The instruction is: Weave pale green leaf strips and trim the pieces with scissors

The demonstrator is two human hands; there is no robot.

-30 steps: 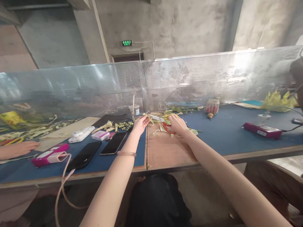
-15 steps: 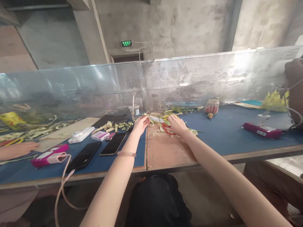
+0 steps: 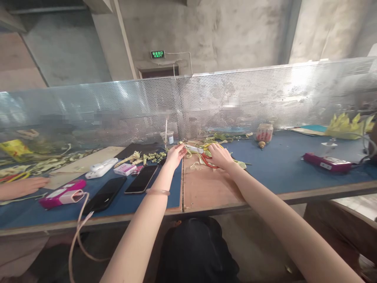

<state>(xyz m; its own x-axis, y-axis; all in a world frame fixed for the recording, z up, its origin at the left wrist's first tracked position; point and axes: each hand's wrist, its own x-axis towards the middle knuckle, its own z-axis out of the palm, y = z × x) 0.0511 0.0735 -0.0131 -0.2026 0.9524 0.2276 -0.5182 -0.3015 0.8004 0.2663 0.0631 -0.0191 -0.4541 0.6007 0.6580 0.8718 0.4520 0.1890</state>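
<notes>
My right hand (image 3: 219, 156) is closed round the handles of a pair of scissors (image 3: 196, 149), above a brown board. Red and yellow show on the handles, and the pale blades point left toward my left hand. My left hand (image 3: 176, 154) is closed in a pinch at the blade tips; what sits between its fingers is too small to make out. Under and around both hands lie pale green plant peelings and leaves (image 3: 196, 164). To the left of my left hand is a heap of cut green plant pieces (image 3: 154, 158).
Two phones (image 3: 141, 179), a small pink-and-white box (image 3: 125, 169), a white device (image 3: 101, 168) and a magenta device (image 3: 62, 194) with a cable lie left. Another person's hand (image 3: 25, 186) rests at far left. A jar (image 3: 264, 133) and another magenta device (image 3: 326, 162) stand right. A perforated metal screen (image 3: 206, 106) runs behind.
At the far right, another person's raised hand and arm have dropped away, uncovering more of the yellow-green thing there. My own hands and the scissors look almost unmoved.
</notes>
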